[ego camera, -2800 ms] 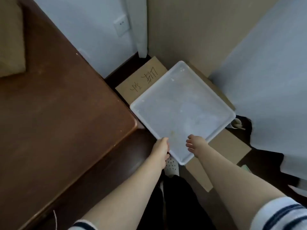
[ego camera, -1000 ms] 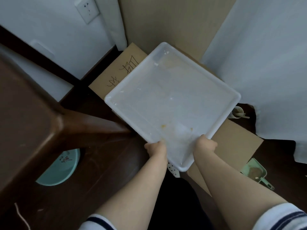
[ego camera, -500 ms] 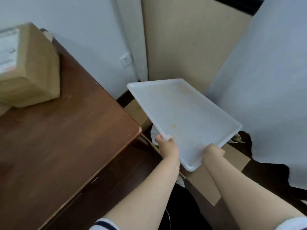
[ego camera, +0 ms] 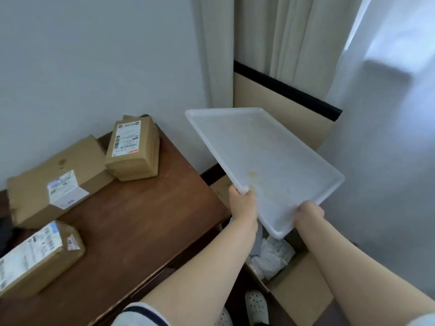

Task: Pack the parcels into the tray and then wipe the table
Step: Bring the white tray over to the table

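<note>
A white translucent plastic tray [ego camera: 277,147] hangs in the air to the right of the brown wooden table [ego camera: 141,220], tilted, with small yellowish stains inside. My left hand [ego camera: 243,203] grips its near left rim and my right hand [ego camera: 308,211] grips its near right rim. Three brown cardboard parcels with labels lie on the table: a small one [ego camera: 133,149] at the back by the wall, a larger one [ego camera: 56,180] to its left, and one [ego camera: 35,255] at the near left edge.
An open cardboard box [ego camera: 294,285] with white crumpled material stands on the floor below the tray, beside the table's right edge. Curtains [ego camera: 294,43] hang behind. White perforated shoes [ego camera: 256,307] show at the bottom.
The tray rose from the floor box to table height, held in both hands. The view swung up and left, bringing the parcels on the table into sight.
</note>
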